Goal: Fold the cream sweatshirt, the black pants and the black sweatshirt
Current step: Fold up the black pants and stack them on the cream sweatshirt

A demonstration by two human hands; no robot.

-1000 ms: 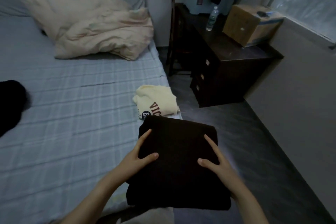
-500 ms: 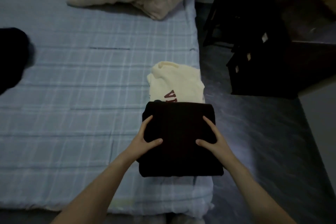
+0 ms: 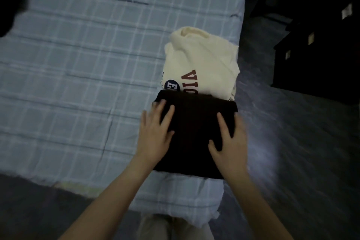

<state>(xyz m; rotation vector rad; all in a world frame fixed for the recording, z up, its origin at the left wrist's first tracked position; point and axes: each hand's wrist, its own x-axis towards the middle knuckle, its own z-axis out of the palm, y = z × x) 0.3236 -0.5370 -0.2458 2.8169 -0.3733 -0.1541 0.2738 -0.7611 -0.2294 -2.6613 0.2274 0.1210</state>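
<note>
**Two flat hands on a folded black garment at the bed's edge**

We see a folded black garment point(image 3: 194, 132) just right of centre frame, on the checked bed point(image 3: 78, 64) near its right edge. Its far edge overlaps the folded cream sweatshirt point(image 3: 202, 58). Our left hand point(image 3: 155, 136) and right hand point(image 3: 231, 142) lie flat on it, fingers straight and spread, pinching nothing. It looks soft, light and floppy, so we judge it best lifted from beneath both sides. Its slightly longer axis runs bottom to top of frame. We cannot tell whether it is pants or sweatshirt.
</note>
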